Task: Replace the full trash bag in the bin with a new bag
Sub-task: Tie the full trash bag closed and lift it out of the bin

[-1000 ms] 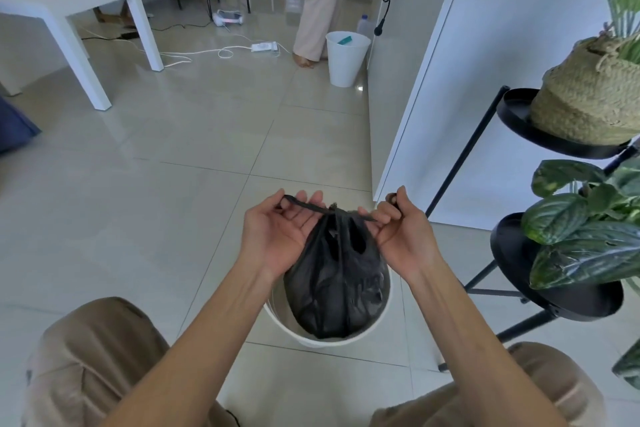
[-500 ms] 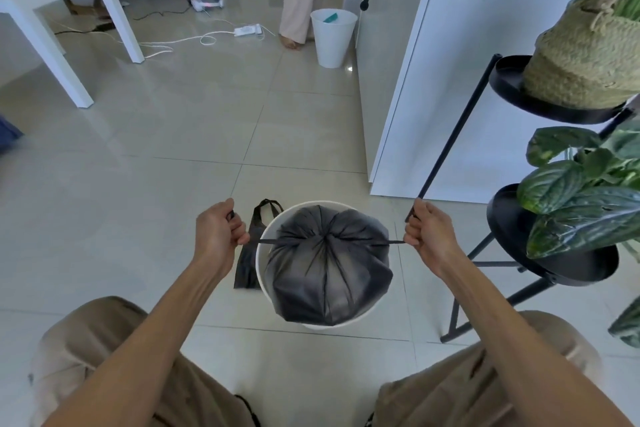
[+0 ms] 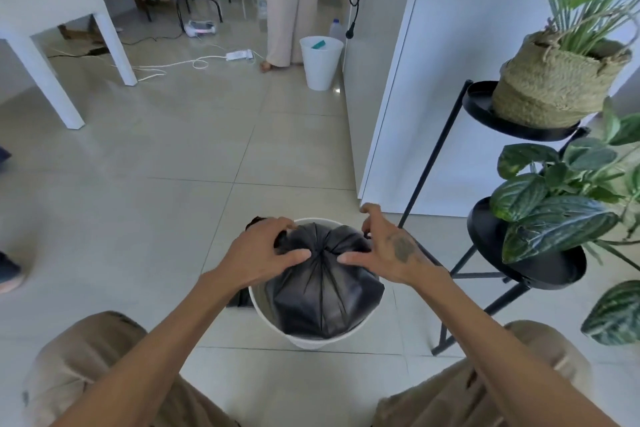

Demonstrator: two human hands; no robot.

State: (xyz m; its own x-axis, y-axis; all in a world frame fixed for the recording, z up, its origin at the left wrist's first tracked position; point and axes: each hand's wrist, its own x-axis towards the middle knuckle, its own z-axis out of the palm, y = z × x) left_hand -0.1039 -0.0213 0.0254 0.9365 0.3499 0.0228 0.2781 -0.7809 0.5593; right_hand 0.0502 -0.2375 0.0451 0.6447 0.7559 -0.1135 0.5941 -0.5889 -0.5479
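Full black trash bag [image 3: 322, 291], mouth gathered shut into radiating pleats at its top centre, sitting upright inside a round white bin [image 3: 304, 340] on the tiled floor. A second piece of black bag material [image 3: 239, 298] lies just left of the bin, partly hidden.

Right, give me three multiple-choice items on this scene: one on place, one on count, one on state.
1. Where is the black trash bag?
A. On the white table
B. Inside the near white bin
C. On the plant stand

2. How many white bins stand on the floor?
A. One
B. Two
C. Three

3. What state is the bag's mouth in?
A. Gathered shut
B. Wide open
C. Folded over the rim

Answers:
1. B, as the bag sits within the rim of the bin between the knees.
2. B, as a far white bin stands by the wall besides the near one.
3. A, as pleats meet at one point between the left hand and the right hand.
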